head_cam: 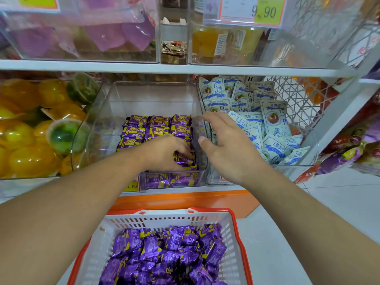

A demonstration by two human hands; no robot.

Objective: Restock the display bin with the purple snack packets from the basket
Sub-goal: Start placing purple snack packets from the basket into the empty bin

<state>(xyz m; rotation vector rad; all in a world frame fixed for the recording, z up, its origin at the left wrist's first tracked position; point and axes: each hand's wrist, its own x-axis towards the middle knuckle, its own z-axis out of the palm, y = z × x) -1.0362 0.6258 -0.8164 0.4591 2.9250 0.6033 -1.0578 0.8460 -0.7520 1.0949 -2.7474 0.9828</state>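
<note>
A clear display bin [152, 95] on the lower shelf holds neat rows of purple snack packets [158, 126] with yellow print. My left hand [164, 152] is inside the bin at its front right, fingers curled on a purple packet [185, 160] lying there. My right hand [228, 145] hovers with spread fingers over the bin's right wall and holds nothing. Below, a white basket [164, 222] with an orange rim is heaped with loose purple packets [168, 254].
A bin of blue-and-white packets [265, 124] stands right of the display bin, and one of yellow and green jelly cups [37, 128] to its left. Clear bins [82, 33] fill the shelf above. An orange shelf base [185, 198] lies behind the basket. White floor tiles [337, 194] extend right.
</note>
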